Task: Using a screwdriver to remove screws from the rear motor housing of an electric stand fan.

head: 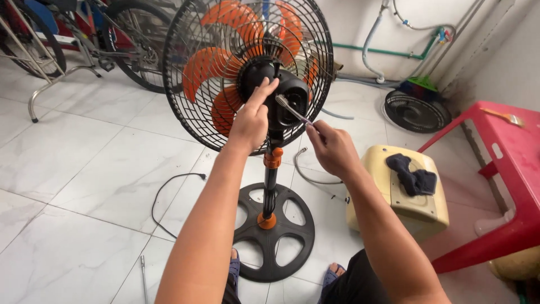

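I'm at the back of the pedestal fan (247, 73), right on its black motor housing (284, 101), which sits at the top of the pole, standing on the white tiled floor (84, 169) just in front of my feet. My left hand (251, 118) is loosely closed with the forefinger stretched out, its tip pressing on the housing beside the hub. My right hand (332, 149) pinches a slim tool with a purple handle (292, 111), its grey tip laid against the housing; whether it's a brush or a driver I can't tell. So far, by the look of it, little is apart: the wire guard (185, 84) is on, the orange blades (211, 65) sit inside it, the housing is closed, and the round black base (275, 236) carries the pole. The power cord (169, 197) lies loose on the tiles, plug end free, so I'd judge the fan is off the mains. Further out, a cream casing (433, 208) with a dark cloth (413, 177) on it sits at my right, beside a red plastic table (506, 163), and another black fan guard (416, 112) rests near the wall.
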